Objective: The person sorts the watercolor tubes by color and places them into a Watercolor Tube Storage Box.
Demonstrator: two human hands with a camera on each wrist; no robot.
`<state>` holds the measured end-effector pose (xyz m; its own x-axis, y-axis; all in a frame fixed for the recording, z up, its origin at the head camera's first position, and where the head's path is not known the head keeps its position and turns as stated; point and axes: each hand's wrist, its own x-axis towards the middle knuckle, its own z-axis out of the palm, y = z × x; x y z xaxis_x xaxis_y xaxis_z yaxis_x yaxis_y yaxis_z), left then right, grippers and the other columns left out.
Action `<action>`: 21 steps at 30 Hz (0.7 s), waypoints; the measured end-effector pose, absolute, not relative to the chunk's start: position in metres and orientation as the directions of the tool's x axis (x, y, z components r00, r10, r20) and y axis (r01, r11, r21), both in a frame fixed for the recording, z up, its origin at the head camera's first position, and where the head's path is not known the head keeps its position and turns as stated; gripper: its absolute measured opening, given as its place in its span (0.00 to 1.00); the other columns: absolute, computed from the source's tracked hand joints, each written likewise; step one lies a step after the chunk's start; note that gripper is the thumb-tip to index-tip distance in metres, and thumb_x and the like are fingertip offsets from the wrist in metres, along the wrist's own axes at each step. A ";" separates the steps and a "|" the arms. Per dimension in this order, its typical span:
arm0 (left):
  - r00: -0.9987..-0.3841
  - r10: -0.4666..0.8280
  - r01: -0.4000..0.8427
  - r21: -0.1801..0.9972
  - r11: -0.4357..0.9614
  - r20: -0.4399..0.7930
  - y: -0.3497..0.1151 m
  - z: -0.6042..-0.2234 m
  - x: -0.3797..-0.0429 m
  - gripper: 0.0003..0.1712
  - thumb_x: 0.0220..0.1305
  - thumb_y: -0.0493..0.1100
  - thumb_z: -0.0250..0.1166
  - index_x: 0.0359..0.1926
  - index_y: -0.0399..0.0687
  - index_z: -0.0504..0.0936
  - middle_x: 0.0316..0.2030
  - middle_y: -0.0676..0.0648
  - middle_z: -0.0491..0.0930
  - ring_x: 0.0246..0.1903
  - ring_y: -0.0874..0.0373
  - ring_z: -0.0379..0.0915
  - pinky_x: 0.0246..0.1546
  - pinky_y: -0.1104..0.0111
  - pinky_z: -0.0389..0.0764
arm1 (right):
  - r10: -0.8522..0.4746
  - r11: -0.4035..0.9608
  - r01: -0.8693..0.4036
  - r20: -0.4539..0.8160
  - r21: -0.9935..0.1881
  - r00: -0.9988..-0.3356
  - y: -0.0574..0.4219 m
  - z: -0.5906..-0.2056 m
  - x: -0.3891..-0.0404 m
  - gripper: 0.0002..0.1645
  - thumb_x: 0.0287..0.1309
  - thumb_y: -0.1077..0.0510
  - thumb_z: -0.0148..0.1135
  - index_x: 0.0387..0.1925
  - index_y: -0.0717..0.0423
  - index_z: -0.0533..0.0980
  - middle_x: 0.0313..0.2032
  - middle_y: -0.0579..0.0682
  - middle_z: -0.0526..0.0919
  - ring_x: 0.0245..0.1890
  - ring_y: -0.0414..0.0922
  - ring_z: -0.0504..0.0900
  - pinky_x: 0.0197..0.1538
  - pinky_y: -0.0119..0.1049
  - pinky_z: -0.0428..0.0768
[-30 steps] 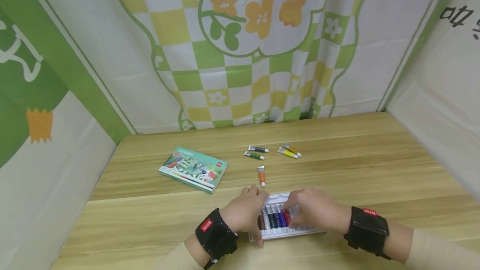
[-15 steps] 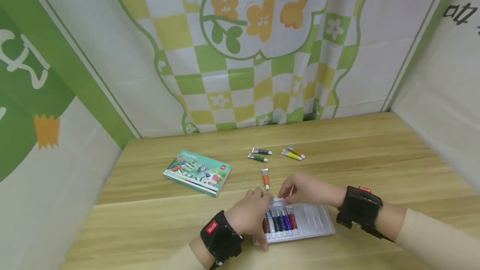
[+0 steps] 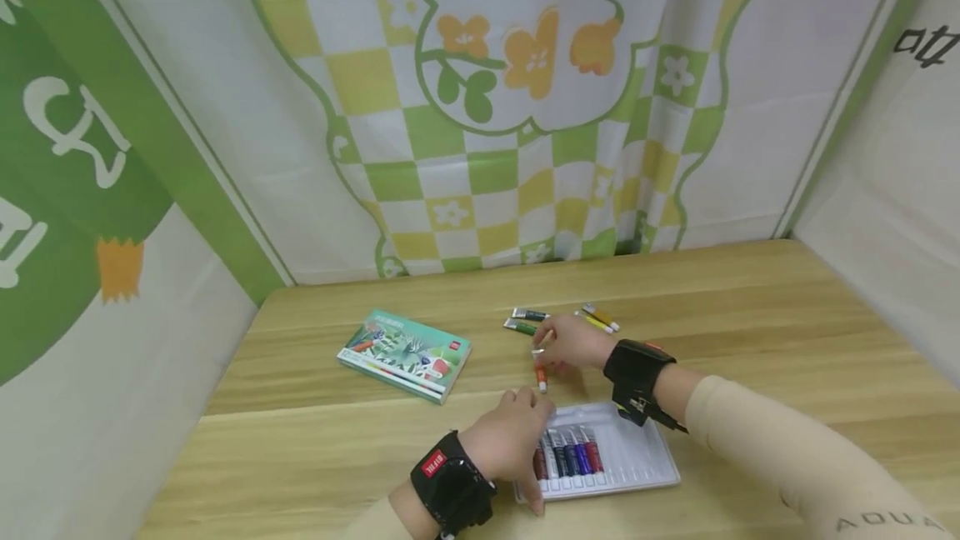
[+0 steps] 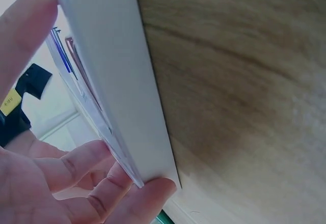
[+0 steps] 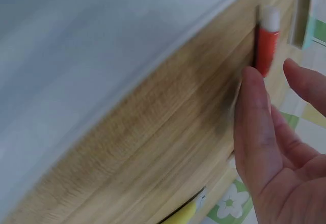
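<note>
My left hand grips the left end of a white plastic tray, fingers at its far edge and thumb at its near edge. In the left wrist view, fingers hook against the tray's side wall. Several paint tubes, brown, white, dark, blue and red, lie side by side in the tray. Beyond it, my right hand reaches down over an orange paint tube on the table. The right wrist view has thumb and forefinger apart close to that orange tube, with its white cap pointing away.
Behind the right hand lie a green tube, a black tube, a yellow tube and an ochre tube. A teal illustrated paint box is at the left. A patterned curtain hangs behind the wooden table.
My right hand has left the red tube's end of the row in the tray and moved away over the tray's far edge to the orange tube. My left hand keeps its hold.
</note>
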<state>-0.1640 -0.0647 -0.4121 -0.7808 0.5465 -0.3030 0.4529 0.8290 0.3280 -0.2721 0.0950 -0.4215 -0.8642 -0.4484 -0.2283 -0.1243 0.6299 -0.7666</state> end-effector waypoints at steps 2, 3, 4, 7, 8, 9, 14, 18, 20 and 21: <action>-0.776 0.554 0.459 0.332 0.824 -0.302 -0.064 -0.414 -0.164 0.64 0.23 0.53 0.92 0.67 0.45 0.73 0.54 0.44 0.72 0.50 0.54 0.66 0.52 0.63 0.78 | -0.421 0.656 -0.098 -0.255 -0.749 -0.870 0.093 -0.423 -0.273 0.17 0.59 0.66 0.71 0.49 0.67 0.79 0.29 0.52 0.82 0.21 0.42 0.81 0.28 0.35 0.83; -0.776 0.555 0.460 0.334 0.823 -0.301 -0.064 -0.414 -0.163 0.64 0.23 0.53 0.92 0.66 0.45 0.73 0.54 0.45 0.72 0.50 0.54 0.65 0.52 0.63 0.78 | -0.415 0.666 -0.094 -0.263 -0.740 -0.871 0.091 -0.424 -0.273 0.17 0.58 0.66 0.71 0.48 0.67 0.79 0.29 0.51 0.82 0.21 0.41 0.80 0.28 0.34 0.83; -0.776 0.556 0.460 0.335 0.822 -0.299 -0.064 -0.414 -0.163 0.63 0.23 0.53 0.92 0.66 0.45 0.73 0.54 0.45 0.72 0.50 0.54 0.65 0.52 0.63 0.78 | -0.412 0.672 -0.091 -0.269 -0.735 -0.870 0.090 -0.424 -0.273 0.17 0.57 0.66 0.72 0.48 0.66 0.79 0.28 0.51 0.82 0.20 0.41 0.79 0.27 0.33 0.83; -0.780 0.555 0.463 0.329 0.823 -0.289 -0.066 -0.413 -0.162 0.63 0.23 0.53 0.92 0.66 0.44 0.74 0.55 0.45 0.71 0.50 0.54 0.65 0.53 0.63 0.77 | -0.410 0.671 -0.083 -0.275 -0.737 -0.869 0.084 -0.423 -0.270 0.18 0.53 0.67 0.73 0.46 0.66 0.80 0.26 0.51 0.82 0.20 0.40 0.80 0.27 0.32 0.82; -0.781 0.556 0.466 0.325 0.823 -0.286 -0.066 -0.413 -0.162 0.63 0.22 0.53 0.92 0.65 0.44 0.74 0.55 0.45 0.71 0.50 0.54 0.65 0.54 0.63 0.77 | -0.411 0.672 -0.084 -0.276 -0.736 -0.869 0.083 -0.423 -0.269 0.18 0.53 0.67 0.74 0.46 0.65 0.80 0.25 0.51 0.83 0.20 0.40 0.80 0.27 0.33 0.83; -0.781 0.557 0.470 0.322 0.822 -0.282 -0.067 -0.412 -0.162 0.63 0.22 0.53 0.92 0.66 0.44 0.74 0.56 0.44 0.71 0.51 0.53 0.65 0.54 0.63 0.77 | -0.409 0.676 -0.086 -0.275 -0.732 -0.870 0.081 -0.422 -0.268 0.18 0.52 0.67 0.75 0.45 0.65 0.81 0.24 0.50 0.82 0.20 0.40 0.81 0.27 0.32 0.82; -0.777 0.562 0.481 0.307 0.821 -0.284 -0.065 -0.410 -0.163 0.64 0.22 0.54 0.92 0.66 0.43 0.73 0.59 0.42 0.71 0.53 0.52 0.66 0.57 0.62 0.76 | -0.408 0.679 -0.091 -0.272 -0.729 -0.871 0.079 -0.421 -0.266 0.15 0.52 0.69 0.74 0.43 0.62 0.82 0.23 0.49 0.82 0.20 0.41 0.82 0.27 0.33 0.83; -0.778 0.556 0.468 0.320 0.824 -0.294 -0.065 -0.411 -0.164 0.64 0.22 0.53 0.92 0.66 0.44 0.74 0.56 0.43 0.72 0.51 0.53 0.66 0.55 0.61 0.77 | -0.423 0.616 -0.046 -0.280 -0.787 -0.862 0.085 -0.422 -0.268 0.13 0.56 0.70 0.70 0.44 0.64 0.82 0.26 0.50 0.81 0.22 0.40 0.80 0.28 0.31 0.82; -0.777 0.555 0.464 0.325 0.824 -0.298 -0.065 -0.411 -0.164 0.63 0.22 0.53 0.92 0.66 0.44 0.74 0.54 0.44 0.72 0.50 0.53 0.66 0.53 0.62 0.78 | -0.430 0.566 -0.011 -0.284 -0.824 -0.857 0.090 -0.422 -0.269 0.12 0.59 0.70 0.67 0.46 0.66 0.82 0.27 0.50 0.80 0.23 0.40 0.78 0.29 0.30 0.80; -0.777 0.553 0.461 0.327 0.825 -0.300 -0.065 -0.411 -0.164 0.63 0.22 0.53 0.92 0.66 0.44 0.74 0.53 0.44 0.73 0.50 0.54 0.66 0.53 0.62 0.78 | -0.433 0.540 0.006 -0.284 -0.841 -0.856 0.093 -0.422 -0.270 0.13 0.60 0.70 0.66 0.47 0.67 0.82 0.28 0.51 0.80 0.24 0.40 0.78 0.29 0.30 0.80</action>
<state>-0.1643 -0.0645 -0.4110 -0.7773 0.5532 -0.2996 0.4610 0.8249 0.3271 -0.2695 0.0931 -0.4220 -0.8558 -0.4325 -0.2838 0.0058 0.5405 -0.8414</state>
